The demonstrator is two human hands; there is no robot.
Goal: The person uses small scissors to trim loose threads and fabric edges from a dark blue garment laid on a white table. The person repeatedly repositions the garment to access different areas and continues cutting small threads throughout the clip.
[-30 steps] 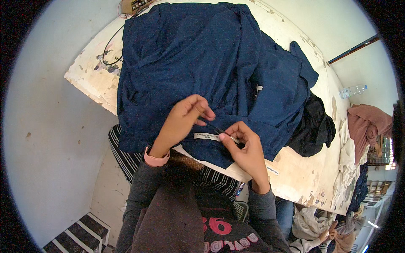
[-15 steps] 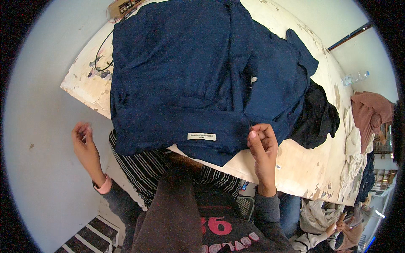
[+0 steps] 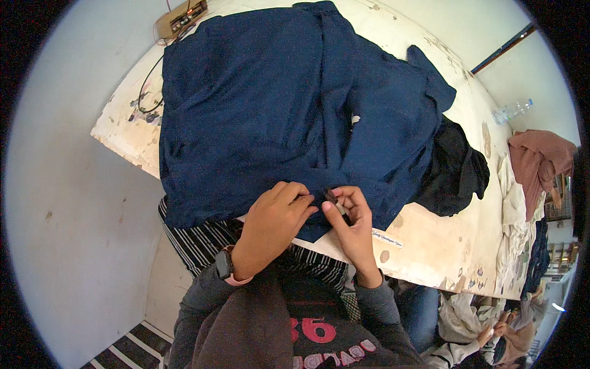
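Head view looks down on a navy garment (image 3: 276, 111), soft matte cloth lying in broad folds and creases, spread over most of a worn white table (image 3: 430, 246) whose top is stained and chipped and whose edge bends with the lens. Both hands meet at the garment's near hem, by the table's front edge. Left hand (image 3: 270, 227) lies knuckles up with its fingers curled down onto the cloth, pinching the hem. Right hand (image 3: 353, 224) pinches a small dark thing (image 3: 335, 202) between thumb and fingertips, right against the hem; it is too small and too covered to tell what it is. A small white label (image 3: 387, 238) lies on the table just right of that hand. A black cloth (image 3: 455, 175), crumpled, sits under the garment's right side, partly covered. A flat tan box (image 3: 181, 18) with dark cables stands at the far left corner. A clear bottle (image 3: 513, 111) lies beyond the table's right side, near a dusty pink cloth (image 3: 541, 160). Striped fabric (image 3: 196, 246) hangs below the table edge, mostly hidden.
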